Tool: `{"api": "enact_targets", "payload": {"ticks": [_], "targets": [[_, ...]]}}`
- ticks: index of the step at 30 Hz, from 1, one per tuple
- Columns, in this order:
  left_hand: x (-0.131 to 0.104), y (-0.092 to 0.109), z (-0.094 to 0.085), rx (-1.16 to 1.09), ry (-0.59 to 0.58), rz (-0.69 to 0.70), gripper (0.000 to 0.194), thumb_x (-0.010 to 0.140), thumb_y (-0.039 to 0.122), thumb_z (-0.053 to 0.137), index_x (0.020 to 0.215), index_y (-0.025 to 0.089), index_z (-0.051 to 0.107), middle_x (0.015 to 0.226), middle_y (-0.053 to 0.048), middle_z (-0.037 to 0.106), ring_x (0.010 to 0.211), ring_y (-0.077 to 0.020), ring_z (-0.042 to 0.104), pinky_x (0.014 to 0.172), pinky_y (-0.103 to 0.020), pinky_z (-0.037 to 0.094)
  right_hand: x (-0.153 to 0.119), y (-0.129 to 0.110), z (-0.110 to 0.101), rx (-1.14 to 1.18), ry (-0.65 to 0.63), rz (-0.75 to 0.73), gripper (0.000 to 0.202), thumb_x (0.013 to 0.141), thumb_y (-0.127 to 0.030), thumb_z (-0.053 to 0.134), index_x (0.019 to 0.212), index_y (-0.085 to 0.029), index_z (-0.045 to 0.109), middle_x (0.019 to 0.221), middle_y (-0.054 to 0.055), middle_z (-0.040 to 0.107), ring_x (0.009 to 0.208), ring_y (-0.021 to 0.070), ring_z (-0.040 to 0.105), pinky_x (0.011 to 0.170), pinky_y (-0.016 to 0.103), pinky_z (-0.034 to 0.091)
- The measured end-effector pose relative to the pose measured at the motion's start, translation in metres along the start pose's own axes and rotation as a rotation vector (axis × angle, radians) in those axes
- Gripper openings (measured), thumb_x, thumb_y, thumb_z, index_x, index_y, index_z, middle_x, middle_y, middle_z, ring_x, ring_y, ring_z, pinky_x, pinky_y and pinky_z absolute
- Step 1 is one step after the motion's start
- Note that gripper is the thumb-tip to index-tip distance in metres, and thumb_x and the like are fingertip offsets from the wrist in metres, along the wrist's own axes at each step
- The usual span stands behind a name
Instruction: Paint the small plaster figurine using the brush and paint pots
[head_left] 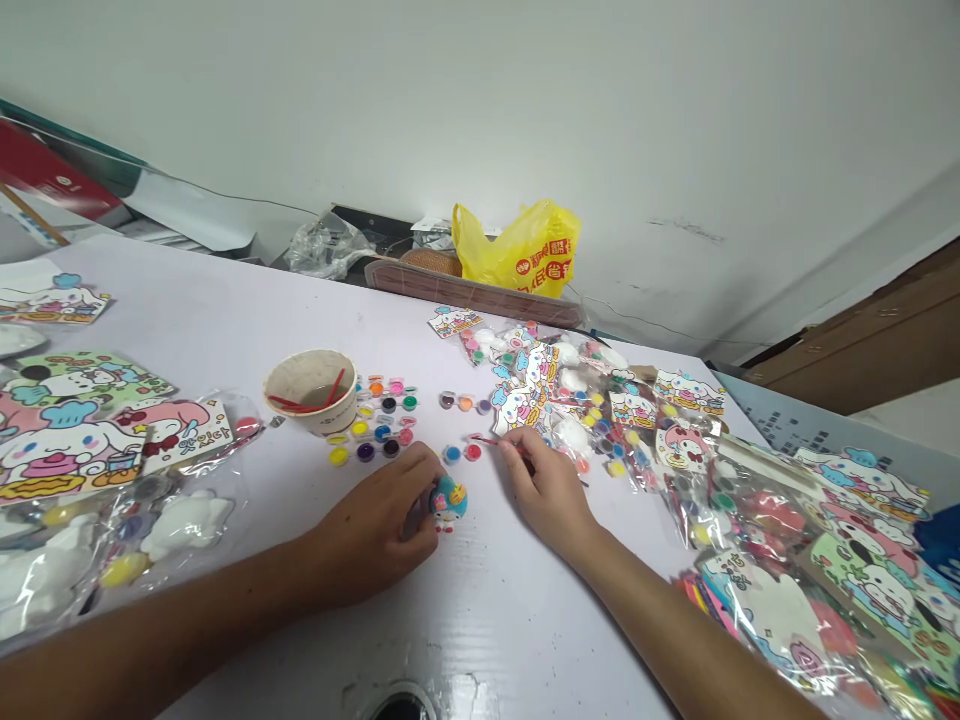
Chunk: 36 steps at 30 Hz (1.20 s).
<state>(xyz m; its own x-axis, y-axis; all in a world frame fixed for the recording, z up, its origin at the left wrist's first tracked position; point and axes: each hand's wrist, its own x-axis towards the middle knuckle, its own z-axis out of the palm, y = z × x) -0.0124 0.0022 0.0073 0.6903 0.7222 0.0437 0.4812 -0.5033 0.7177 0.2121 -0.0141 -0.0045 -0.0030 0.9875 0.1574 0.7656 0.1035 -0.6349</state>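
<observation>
My left hand [401,515] is closed around a small painted figurine [451,498], blue on top with a yellow and a pink spot, and white below. Between the fingers of my right hand [544,485] is a thin red paintbrush [486,440], its tip pointing left over a red paint pot [472,452]. Beside that pot sits a blue one [451,454]. Several more small paint pots [365,452] in many colours stand left of these, some with lids up. A paper cup [313,385] with murky water holds red brush handles [330,392].
Clear packets [187,520] with white figures and cartoon cards lie at the left. Many similar packets [772,610] cover the right side. A yellow plastic bag [517,250] stands at the back by the wall. A round dark hole [401,703] is at the front edge.
</observation>
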Motion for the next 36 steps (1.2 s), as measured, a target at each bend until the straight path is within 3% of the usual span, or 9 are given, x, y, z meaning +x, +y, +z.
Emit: {"api": "enact_targets", "payload": {"ticks": [5, 8, 13, 23, 36], "targets": [[-0.0016, -0.0050, 0.0025, -0.033, 0.022, 0.018, 0.021, 0.078, 0.011, 0.045, 0.096, 0.020, 0.048, 0.121, -0.008, 0.053, 0.062, -0.0107, 0.045, 0.055, -0.026, 0.040, 0.0006, -0.0002, -0.0007, -0.015, 0.009, -0.008, 0.026, 0.099, -0.039, 0.040, 0.092, -0.022, 0.059, 0.062, -0.002, 0.062, 0.054, 0.0177, 0.057, 0.053, 0.026, 0.036], [-0.0021, -0.0073, 0.0044, -0.007, 0.035, 0.021, 0.023, 0.077, 0.010, 0.045, 0.098, 0.021, 0.049, 0.128, -0.008, 0.052, 0.069, -0.0128, 0.051, 0.057, -0.027, 0.040, 0.0009, -0.0001, -0.0006, -0.024, 0.007, -0.009, 0.027, 0.099, -0.039, 0.040, 0.092, -0.022, 0.060, 0.061, -0.002, 0.061, 0.053, 0.0177, 0.056, 0.052, 0.026, 0.036], [-0.0026, -0.0070, 0.0048, 0.011, 0.046, 0.011, 0.021, 0.075, 0.010, 0.044, 0.093, 0.021, 0.047, 0.128, -0.007, 0.053, 0.077, -0.0148, 0.055, 0.061, -0.027, 0.042, 0.0006, 0.0005, 0.0004, -0.028, 0.001, -0.008, 0.027, 0.099, -0.039, 0.039, 0.092, -0.022, 0.059, 0.060, -0.002, 0.060, 0.053, 0.0178, 0.056, 0.053, 0.026, 0.035], [-0.0010, -0.0043, 0.0029, -0.022, 0.018, 0.011, 0.015, 0.077, 0.010, 0.043, 0.088, 0.020, 0.045, 0.114, -0.005, 0.055, 0.059, -0.0084, 0.043, 0.058, -0.026, 0.040, 0.0012, 0.0001, 0.0004, 0.002, -0.015, 0.016, 0.027, 0.099, -0.040, 0.040, 0.092, -0.022, 0.058, 0.062, -0.002, 0.060, 0.056, 0.0176, 0.056, 0.054, 0.026, 0.034], [-0.0021, -0.0057, 0.0033, -0.022, 0.019, -0.002, 0.024, 0.076, 0.011, 0.044, 0.097, 0.020, 0.050, 0.126, -0.007, 0.054, 0.060, -0.0095, 0.044, 0.055, -0.026, 0.039, -0.0001, 0.0007, -0.0009, 0.116, -0.020, 0.032, 0.025, 0.098, -0.039, 0.043, 0.087, -0.021, 0.056, 0.058, -0.005, 0.049, 0.053, 0.0146, 0.046, 0.054, 0.026, 0.031]]}}
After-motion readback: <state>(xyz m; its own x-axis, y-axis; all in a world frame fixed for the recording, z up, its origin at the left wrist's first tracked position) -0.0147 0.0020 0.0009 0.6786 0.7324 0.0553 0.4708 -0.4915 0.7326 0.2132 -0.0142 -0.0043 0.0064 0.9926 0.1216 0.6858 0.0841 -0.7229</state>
